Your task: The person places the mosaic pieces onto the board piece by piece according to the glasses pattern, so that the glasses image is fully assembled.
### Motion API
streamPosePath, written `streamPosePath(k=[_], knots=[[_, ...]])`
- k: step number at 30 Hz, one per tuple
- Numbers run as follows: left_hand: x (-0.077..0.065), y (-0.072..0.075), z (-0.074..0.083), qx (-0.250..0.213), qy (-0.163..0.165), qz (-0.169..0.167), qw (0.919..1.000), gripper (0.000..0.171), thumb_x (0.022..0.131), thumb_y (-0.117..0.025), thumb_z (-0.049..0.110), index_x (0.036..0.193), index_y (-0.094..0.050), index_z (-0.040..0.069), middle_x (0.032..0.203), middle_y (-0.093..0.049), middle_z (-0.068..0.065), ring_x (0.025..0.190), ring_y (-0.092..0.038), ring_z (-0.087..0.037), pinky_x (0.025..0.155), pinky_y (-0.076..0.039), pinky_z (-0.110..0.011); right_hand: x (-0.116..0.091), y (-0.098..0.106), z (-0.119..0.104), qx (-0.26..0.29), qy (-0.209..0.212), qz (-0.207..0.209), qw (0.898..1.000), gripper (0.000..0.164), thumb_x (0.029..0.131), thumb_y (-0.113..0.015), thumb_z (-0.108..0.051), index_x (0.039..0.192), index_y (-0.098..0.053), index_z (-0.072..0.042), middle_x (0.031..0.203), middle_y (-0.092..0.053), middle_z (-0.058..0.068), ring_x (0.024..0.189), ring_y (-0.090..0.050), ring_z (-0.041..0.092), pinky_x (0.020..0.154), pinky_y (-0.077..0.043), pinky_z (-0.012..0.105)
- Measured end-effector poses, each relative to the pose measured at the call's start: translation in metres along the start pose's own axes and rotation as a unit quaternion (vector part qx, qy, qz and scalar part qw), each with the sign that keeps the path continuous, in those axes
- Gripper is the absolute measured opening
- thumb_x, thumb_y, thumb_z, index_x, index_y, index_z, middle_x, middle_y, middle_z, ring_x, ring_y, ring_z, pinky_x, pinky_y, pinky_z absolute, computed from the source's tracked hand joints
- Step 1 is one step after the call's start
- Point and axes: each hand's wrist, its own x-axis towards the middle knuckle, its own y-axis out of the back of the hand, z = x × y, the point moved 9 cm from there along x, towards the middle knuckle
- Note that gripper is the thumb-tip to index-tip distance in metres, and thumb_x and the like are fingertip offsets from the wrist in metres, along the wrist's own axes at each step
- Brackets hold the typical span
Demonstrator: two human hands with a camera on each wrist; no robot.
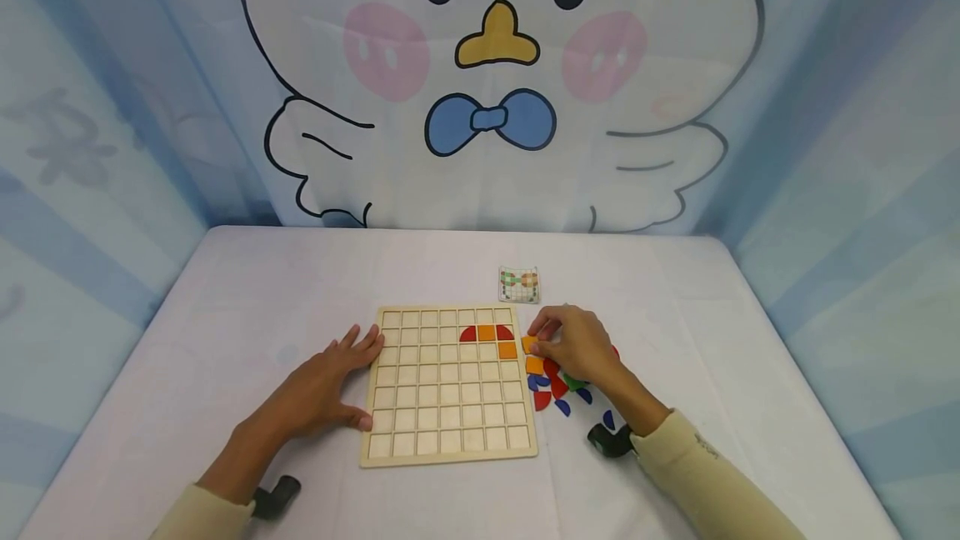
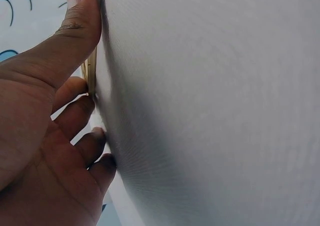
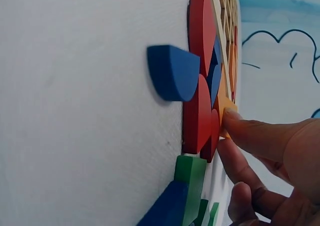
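A wooden grid board (image 1: 427, 417) lies flat on the table. In its upper right cells sit two red quarter-round pieces (image 1: 468, 334) and two orange squares (image 1: 507, 350). My left hand (image 1: 322, 386) rests along the board's left edge, fingers spread, thumb near the lower corner; the left wrist view shows thumb and fingertips at the wooden edge (image 2: 92, 70). Just past the board's right edge, my right hand (image 1: 581, 346) pinches an orange square (image 1: 529, 344) between thumb and finger. Another orange square (image 1: 534, 365) lies just below it.
Loose red (image 3: 198, 116), blue (image 3: 172, 73) and green (image 3: 191, 173) pieces are heaped right of the board, partly under the right hand. A small pattern card (image 1: 519, 284) lies behind the board. Curtains (image 1: 487, 190) hang beyond the table.
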Motion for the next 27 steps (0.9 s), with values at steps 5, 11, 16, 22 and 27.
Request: streamPosePath(k=[5, 11, 16, 22, 27], knots=[[0.000, 0.001, 0.000, -0.003, -0.003, 0.002, 1.0000, 0.123, 0.064, -0.097, 0.042, 0.166, -0.035, 0.010, 0.174, -0.029, -0.011, 0.163, -0.022, -0.044, 0.128, -0.027, -0.068, 0.000, 0.002, -0.003, 0.003, 0.007, 0.005, 1.000, 0.013, 0.089, -0.088, -0.025, 0.092, -0.076, -0.023, 0.087, -0.070, -0.001, 0.083, -0.060, 0.019, 0.072, -0.053, 0.031], [0.000, 0.000, -0.002, -0.005, -0.003, 0.000, 1.0000, 0.124, 0.064, -0.097, 0.042, 0.166, -0.034, 0.010, 0.175, -0.028, -0.010, 0.164, -0.021, -0.043, 0.129, -0.027, -0.067, 0.001, 0.005, -0.005, 0.043, 0.008, 0.000, 0.999, 0.012, 0.090, -0.087, -0.020, 0.088, -0.074, -0.021, 0.079, -0.068, -0.001, 0.071, -0.060, 0.020, 0.059, -0.055, 0.029], [0.000, -0.002, -0.004, -0.004, -0.001, 0.000, 1.0000, 0.124, 0.064, -0.098, 0.042, 0.166, -0.034, 0.010, 0.175, -0.028, -0.009, 0.164, -0.021, -0.043, 0.129, -0.026, -0.067, 0.001, 0.008, -0.011, 0.067, 0.015, 0.008, 0.998, 0.011, 0.092, -0.085, -0.019, 0.087, -0.075, -0.021, 0.078, -0.067, -0.003, 0.072, -0.057, 0.022, 0.057, -0.053, 0.031], [0.002, -0.002, -0.005, 0.000, 0.003, -0.001, 1.0000, 0.124, 0.064, -0.098, 0.040, 0.166, -0.034, 0.011, 0.175, -0.027, -0.010, 0.164, -0.020, -0.043, 0.129, -0.026, -0.067, 0.001, 0.004, -0.025, 0.088, 0.038, 0.011, 0.995, 0.012, 0.091, -0.087, -0.021, 0.090, -0.075, -0.022, 0.082, -0.070, -0.003, 0.072, -0.054, 0.021, 0.057, -0.047, 0.028], [0.002, -0.003, -0.005, 0.000, 0.004, -0.001, 1.0000, 0.124, 0.064, -0.098, 0.040, 0.166, -0.035, 0.011, 0.175, -0.027, -0.010, 0.164, -0.020, -0.042, 0.130, -0.025, -0.066, 0.001, -0.005, -0.041, 0.110, 0.066, 0.004, 0.992, 0.013, 0.089, -0.088, -0.020, 0.089, -0.075, -0.021, 0.081, -0.072, -0.005, 0.066, -0.053, 0.019, 0.054, -0.040, 0.025]])
